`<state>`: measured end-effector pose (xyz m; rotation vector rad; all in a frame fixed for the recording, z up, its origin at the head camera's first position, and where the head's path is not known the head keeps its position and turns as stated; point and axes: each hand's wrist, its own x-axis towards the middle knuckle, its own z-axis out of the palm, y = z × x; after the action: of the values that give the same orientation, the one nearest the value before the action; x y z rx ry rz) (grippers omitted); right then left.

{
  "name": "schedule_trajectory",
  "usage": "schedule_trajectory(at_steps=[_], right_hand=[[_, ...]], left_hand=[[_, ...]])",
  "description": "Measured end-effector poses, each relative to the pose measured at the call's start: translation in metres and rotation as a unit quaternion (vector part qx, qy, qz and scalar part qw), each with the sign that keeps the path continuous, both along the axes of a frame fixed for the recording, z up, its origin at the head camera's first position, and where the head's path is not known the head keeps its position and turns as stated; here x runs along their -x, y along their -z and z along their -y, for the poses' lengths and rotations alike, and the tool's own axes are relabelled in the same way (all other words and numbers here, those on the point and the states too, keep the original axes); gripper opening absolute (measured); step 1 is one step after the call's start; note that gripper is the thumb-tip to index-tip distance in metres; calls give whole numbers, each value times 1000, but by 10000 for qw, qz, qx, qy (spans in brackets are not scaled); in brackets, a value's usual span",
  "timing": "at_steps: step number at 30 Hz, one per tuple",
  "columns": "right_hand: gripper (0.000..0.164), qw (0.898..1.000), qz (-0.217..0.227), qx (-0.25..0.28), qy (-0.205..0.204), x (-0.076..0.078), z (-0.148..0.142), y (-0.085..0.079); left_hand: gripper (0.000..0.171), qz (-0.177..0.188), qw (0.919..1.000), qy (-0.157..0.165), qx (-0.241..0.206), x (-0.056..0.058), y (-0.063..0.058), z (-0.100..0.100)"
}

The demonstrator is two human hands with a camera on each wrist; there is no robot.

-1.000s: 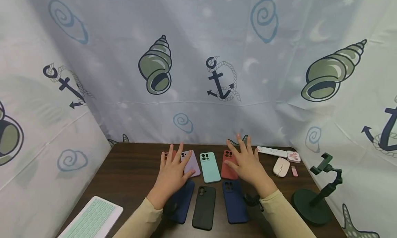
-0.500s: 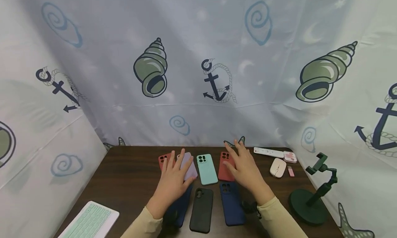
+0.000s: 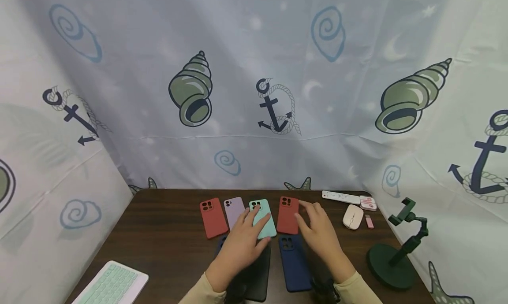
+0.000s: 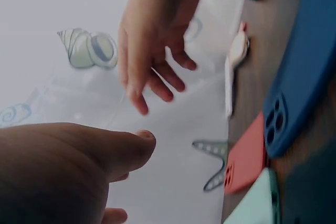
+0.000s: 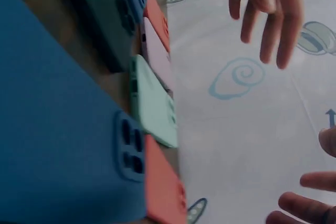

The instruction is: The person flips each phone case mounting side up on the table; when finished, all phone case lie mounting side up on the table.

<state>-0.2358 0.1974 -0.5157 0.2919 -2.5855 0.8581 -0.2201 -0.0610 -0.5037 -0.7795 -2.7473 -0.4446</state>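
Observation:
Several phone cases lie on the dark wooden table. My left hand [image 3: 244, 242], fingers spread, hovers over the mint-green case [image 3: 268, 222] and the black case [image 3: 259, 275], partly covering both. A lilac case [image 3: 233, 207] and a left red case [image 3: 214, 220] lie to its left. Beneath its wrist a dark blue case is mostly hidden. My right hand [image 3: 321, 235] is in the air beside the right red case [image 3: 287, 216], above the right blue case [image 3: 294, 264]. Both wrist views show the hands [image 4: 157, 40] [image 5: 270, 14] raised off the cases with nothing held.
At the left front lies a white keyboard with green keys [image 3: 113, 284]. Right of the hands are a white remote [image 3: 340, 196], a small pink-and-white box [image 3: 368, 202], a white mouse [image 3: 352, 217], a pink USB stick [image 3: 369, 221] and a dark green phone stand [image 3: 393, 264]. A patterned curtain [image 3: 246, 163] hangs behind.
My left hand has moved right, from over the left red and lilac cases to over the mint-green and black ones. The right hand has drawn slightly back and right, uncovering the right red case.

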Motion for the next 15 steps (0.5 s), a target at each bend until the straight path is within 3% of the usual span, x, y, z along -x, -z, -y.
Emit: schedule_trajectory(at_steps=[4,10,15], right_hand=[[48,9953,765,580,127,-8,-5,15],[45,9791,1612,1190,336,-16,-14,39],[47,9532,2314,1888,470,-21,-21,53]], left_hand=[[57,480,9985,258,-1,-6,3,-17],[50,1174,9912,616,4,-14,13,-40],[45,1653,9825,809,298,-20,18,-56]])
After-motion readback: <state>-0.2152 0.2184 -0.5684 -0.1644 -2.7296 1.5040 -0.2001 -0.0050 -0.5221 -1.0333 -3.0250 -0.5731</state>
